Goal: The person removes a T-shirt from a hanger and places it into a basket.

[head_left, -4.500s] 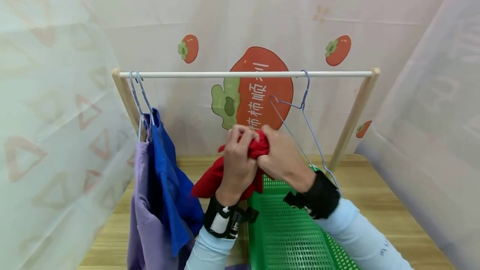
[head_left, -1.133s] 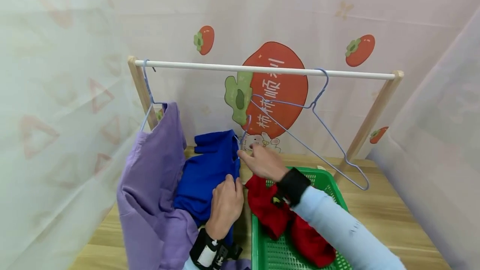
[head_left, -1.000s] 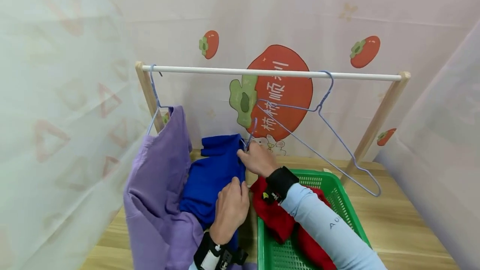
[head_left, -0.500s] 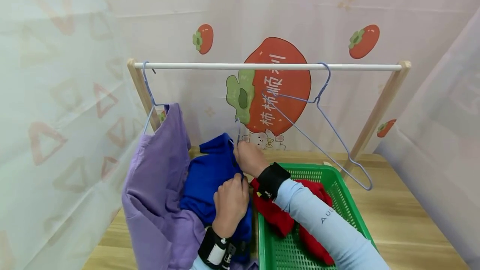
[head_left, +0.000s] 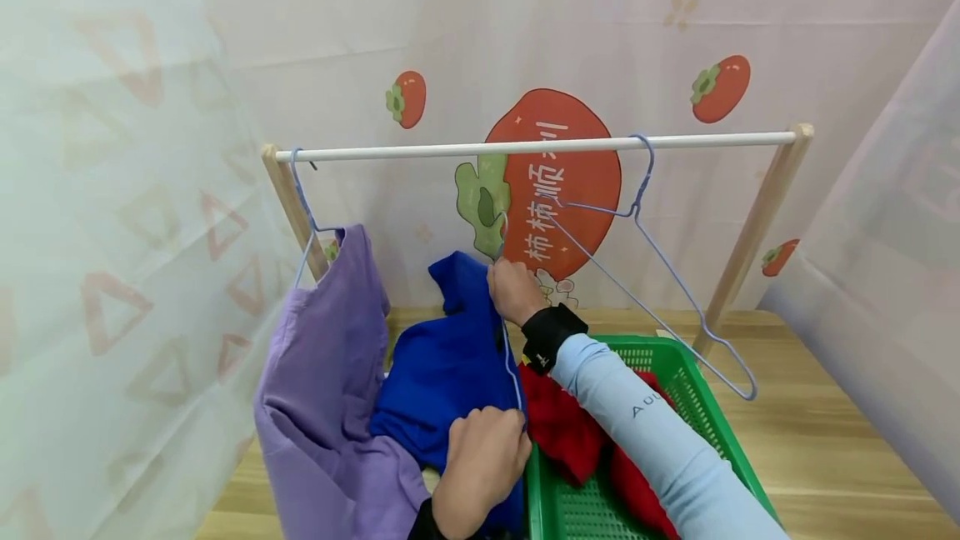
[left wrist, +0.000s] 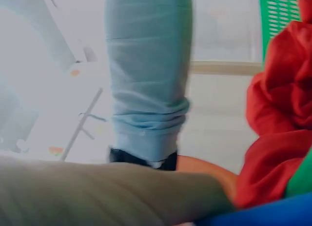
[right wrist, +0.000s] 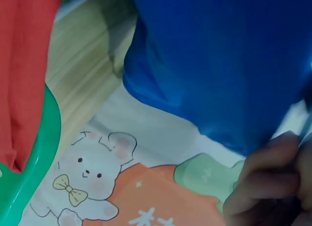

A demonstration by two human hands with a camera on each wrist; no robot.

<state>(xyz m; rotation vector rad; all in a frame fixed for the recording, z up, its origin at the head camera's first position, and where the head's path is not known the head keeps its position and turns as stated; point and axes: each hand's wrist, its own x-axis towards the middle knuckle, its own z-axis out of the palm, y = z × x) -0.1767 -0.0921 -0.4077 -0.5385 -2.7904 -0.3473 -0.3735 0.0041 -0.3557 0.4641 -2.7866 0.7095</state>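
Note:
A blue shirt on a thin wire clothes hanger is off the rod, between the purple garment and the basket. My right hand grips the hanger below its hook, beside the shirt's upper edge. Lower down, my left hand holds the shirt's edge near the lower end of the hanger wire. Curled right-hand fingers show beside the blue cloth in the right wrist view. In the left wrist view the hand is blurred and its fingertips are hidden.
A purple garment hangs at the left of the white rod. An unloaded hanger hangs toward the right. The green basket holds a red garment. Wooden posts carry the rod.
Earlier both hands held the red garment, now in the basket, and the blue shirt hung on the rod. Lately my left hand slid down the shirt's edge, and more hanger wire shows.

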